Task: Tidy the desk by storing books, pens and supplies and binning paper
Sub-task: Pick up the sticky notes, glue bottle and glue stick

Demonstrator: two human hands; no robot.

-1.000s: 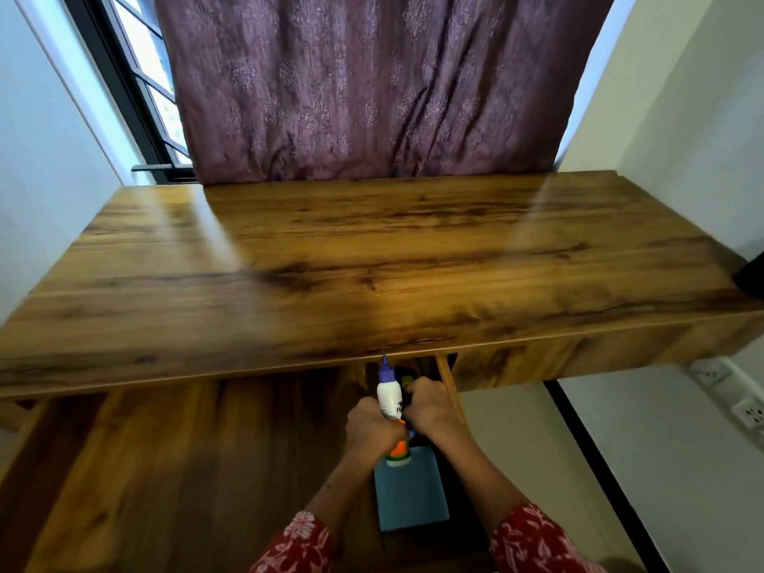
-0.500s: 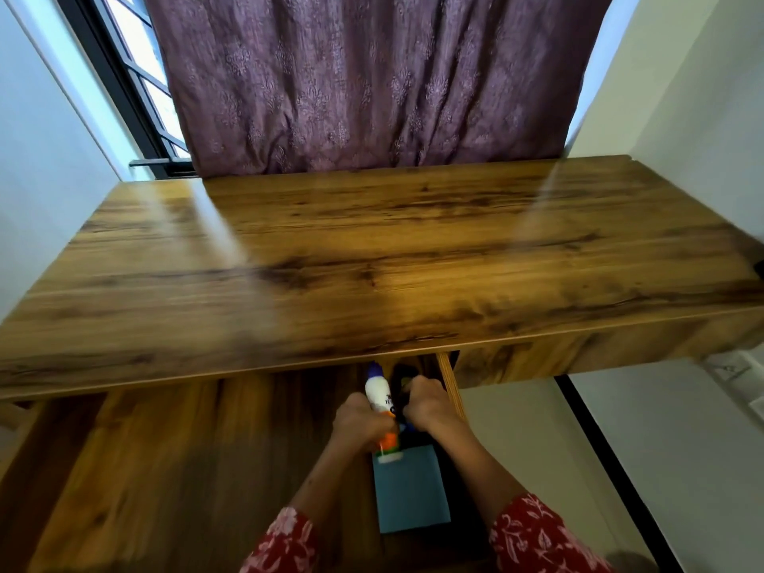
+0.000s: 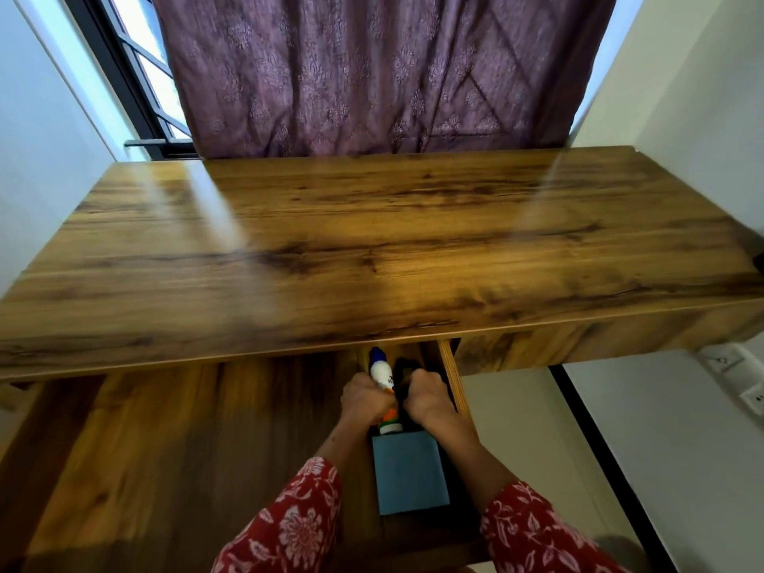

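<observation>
A: Pictured from above: wooden desk [image 3: 372, 250], top spanning nine to three o'clock. Purple curtain [image 3: 372, 72] at twelve, window [image 3: 136, 60] at eleven, wall sockets [image 3: 740, 378] at four.

B: And below the front edge?

A: Open drawer [image 3: 452, 374] at six o'clock, wooden side rail showing on the right. Inside, toward the near end, a blue book [image 3: 409, 473] lying flat on a dark lining.

B: The hands?

A: Left hand [image 3: 366, 397] at six, curled round a glue bottle [image 3: 382, 374]: white body, blue cap pointing to twelve and almost under the desk edge, orange and green band at the base. Bottle over the drawer, base just beyond the book's far edge; touching the lining or not, impossible to tell.

B: Right hand?

A: Right hand [image 3: 426, 394] just beside at the bottle's three o'clock, fingers clenched over something dark [image 3: 403, 370] in the drawer. Gripping it or merely fisted: cannot tell, too shadowed. Red floral sleeves [image 3: 297, 531] at seven and five.
</observation>
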